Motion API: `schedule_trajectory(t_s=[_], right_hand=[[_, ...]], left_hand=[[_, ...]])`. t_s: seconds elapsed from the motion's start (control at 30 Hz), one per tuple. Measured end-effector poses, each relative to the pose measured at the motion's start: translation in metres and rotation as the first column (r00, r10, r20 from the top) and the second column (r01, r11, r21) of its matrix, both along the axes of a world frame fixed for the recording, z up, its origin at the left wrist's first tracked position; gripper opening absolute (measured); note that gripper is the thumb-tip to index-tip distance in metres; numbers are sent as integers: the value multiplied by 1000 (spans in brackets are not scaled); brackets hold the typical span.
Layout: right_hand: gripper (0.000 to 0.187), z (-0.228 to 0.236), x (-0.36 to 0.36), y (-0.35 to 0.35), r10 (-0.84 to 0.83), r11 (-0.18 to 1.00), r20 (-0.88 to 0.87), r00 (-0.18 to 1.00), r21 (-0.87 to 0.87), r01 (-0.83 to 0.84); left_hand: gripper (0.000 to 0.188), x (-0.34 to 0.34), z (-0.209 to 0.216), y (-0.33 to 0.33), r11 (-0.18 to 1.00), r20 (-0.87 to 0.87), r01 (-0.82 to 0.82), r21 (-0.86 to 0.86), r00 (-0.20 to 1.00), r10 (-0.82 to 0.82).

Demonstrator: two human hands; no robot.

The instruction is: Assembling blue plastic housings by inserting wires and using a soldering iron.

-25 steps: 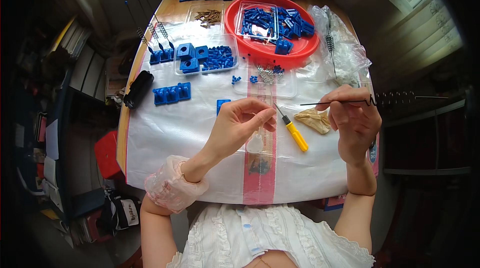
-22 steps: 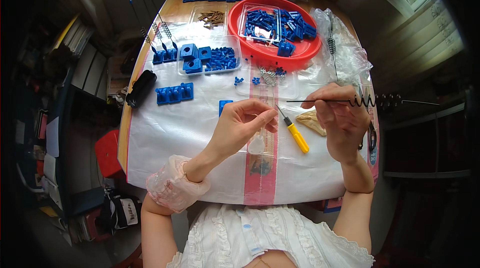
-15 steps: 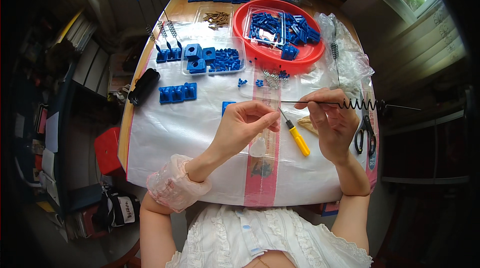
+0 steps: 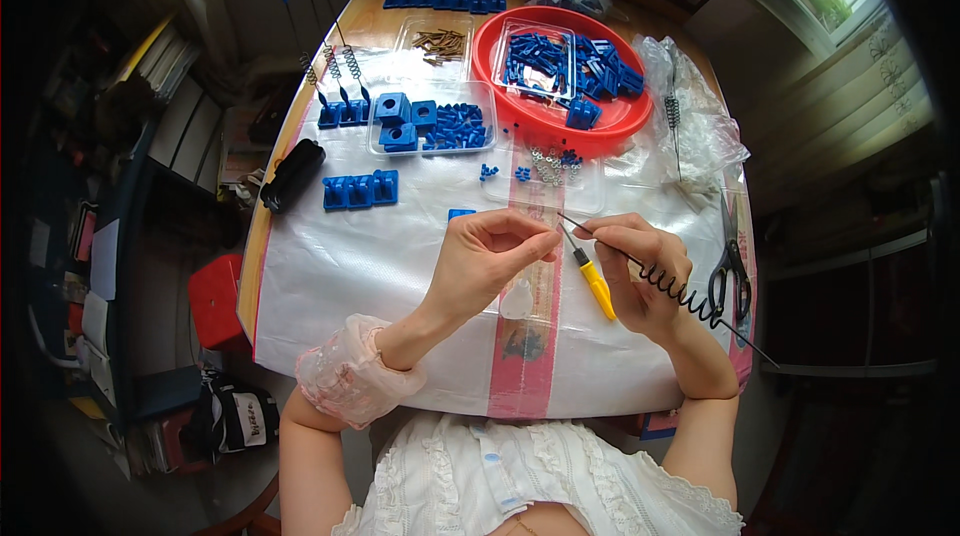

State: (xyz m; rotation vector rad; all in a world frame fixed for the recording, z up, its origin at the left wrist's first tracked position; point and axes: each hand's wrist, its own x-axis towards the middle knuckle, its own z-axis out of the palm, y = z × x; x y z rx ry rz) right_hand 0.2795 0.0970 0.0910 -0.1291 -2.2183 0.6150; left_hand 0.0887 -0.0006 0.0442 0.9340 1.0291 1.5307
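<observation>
My right hand [image 4: 645,281] grips a black spring wire [image 4: 688,294], whose coils stick out past the hand to the lower right. Its straight end points up and left, close to the fingertips of my left hand [image 4: 488,254]. The left thumb and forefinger are pinched together; whatever they hold is too small to make out. Between the hands lies a screwdriver with a yellow handle [image 4: 596,290]. A blue piece [image 4: 461,214] is partly hidden behind the left hand. Under that hand's fingers sits a small clear, rounded plastic piece [image 4: 516,300].
A clear box [image 4: 432,152] holds blue blocks and caps. Beyond it stand a tray of brass-coloured pins [image 4: 440,44] and a red basin [image 4: 640,116] of blue parts. Assembled spring stands [image 4: 343,114] and blue bases [image 4: 360,190] are left; scissors [image 4: 733,276] and plastic bags [image 4: 700,126] are right.
The spring wire has swung from nearly level to a slant, its coiled end dropping toward the lower right as my right hand turned. My left hand keeps its pinch almost in place.
</observation>
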Motion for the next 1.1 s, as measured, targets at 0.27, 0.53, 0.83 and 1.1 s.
schedule_trajectory(t_s=[0.27, 0.53, 0.83, 1.1], right_hand=[[26, 1, -1, 1, -50, 994, 12, 999, 100, 49], [26, 7, 0, 2, -73, 989, 7, 997, 132, 71], [26, 11, 2, -1, -92, 986, -19, 996, 136, 93], [28, 2, -7, -2, -58, 976, -12, 998, 209, 59]], left_hand=[[10, 1, -3, -1, 1000, 24, -13, 5, 1000, 13], [10, 1, -3, -1, 1000, 16, -24, 7, 1000, 24], [9, 0, -2, -1, 998, -14, -62, -22, 998, 61], [7, 1, 0, -1, 997, 6, -72, -28, 997, 72]])
